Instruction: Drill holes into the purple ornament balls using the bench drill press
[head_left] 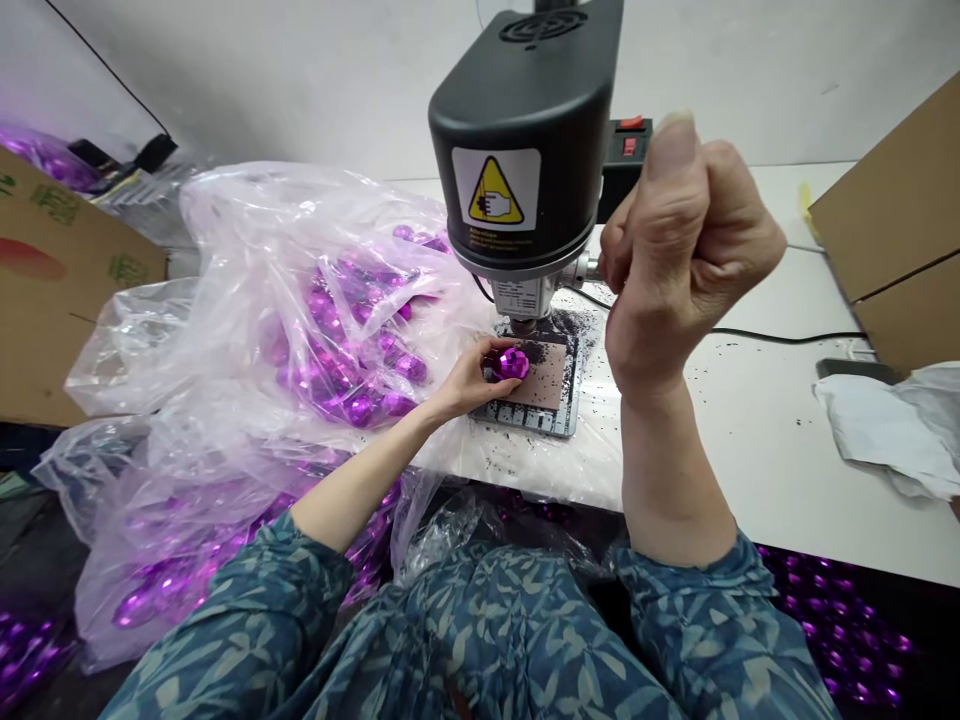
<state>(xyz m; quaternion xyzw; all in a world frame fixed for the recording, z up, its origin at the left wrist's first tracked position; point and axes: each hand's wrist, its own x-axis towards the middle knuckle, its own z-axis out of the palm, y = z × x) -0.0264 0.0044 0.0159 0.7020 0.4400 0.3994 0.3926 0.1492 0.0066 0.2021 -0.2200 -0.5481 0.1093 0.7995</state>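
Far left, a cardboard box (45,330) is standing beside a large clear plastic bag (247,205). The bag is spreading over the table (780,450) and sagging past its front edge, with shiny purple balls (409,367) showing through; its folds are reaching close to the left forearm. Centre, a black machine (525,90) with a yellow warning sign (493,190) is looming over the work spot, its lower end pointing down at a brown board (544,388) on a metal base (525,424). Black crumbs (576,328) are littering board and tabletop. Right, a black cable (787,338) is crossing the table; a second cardboard box (892,190) is standing at the edge, white wrapping (885,430) lying nearer.

Left hand (469,378) is reaching in from the left, arm slanting forward, thumb and fingers grasping one purple ball (514,363) over the board, just below the machine; cannot tell whether the ball is touching the board. Right hand (686,260) is rising high, forearm near upright, clenching in a fist, thumb uppermost, beside the machine's metal rod (590,270). The fist is hiding the rod's end; cannot tell whether it is gripping it.
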